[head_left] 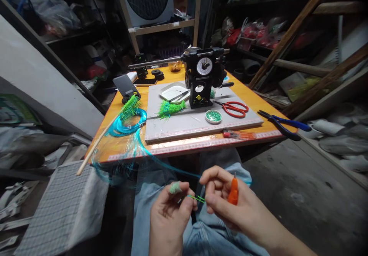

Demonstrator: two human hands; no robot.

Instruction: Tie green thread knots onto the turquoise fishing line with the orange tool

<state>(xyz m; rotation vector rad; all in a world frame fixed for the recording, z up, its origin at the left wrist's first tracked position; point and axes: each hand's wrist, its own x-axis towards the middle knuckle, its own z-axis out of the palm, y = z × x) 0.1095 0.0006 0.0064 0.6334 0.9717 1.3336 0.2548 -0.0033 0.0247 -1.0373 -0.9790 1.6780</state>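
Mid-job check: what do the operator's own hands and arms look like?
Both are bare, ungloved human hands. The left hand wears a pale green, rough-textured wrap around one of its fingers; the right hand shows no wrap. No sleeve covers the visible right forearm.

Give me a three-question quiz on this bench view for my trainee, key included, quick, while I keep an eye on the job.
1. Multiple choice: what fills the small round dish?
A) coins
B) green beads
C) nails

2. True or false: the red-handled scissors lie on the grey board.

3. Fill the blank: the person's left hand pinches thin green strands, and the orange tool is in the person's own ____ hand.

Key: 1. B; 2. True; 3. right (the right hand).
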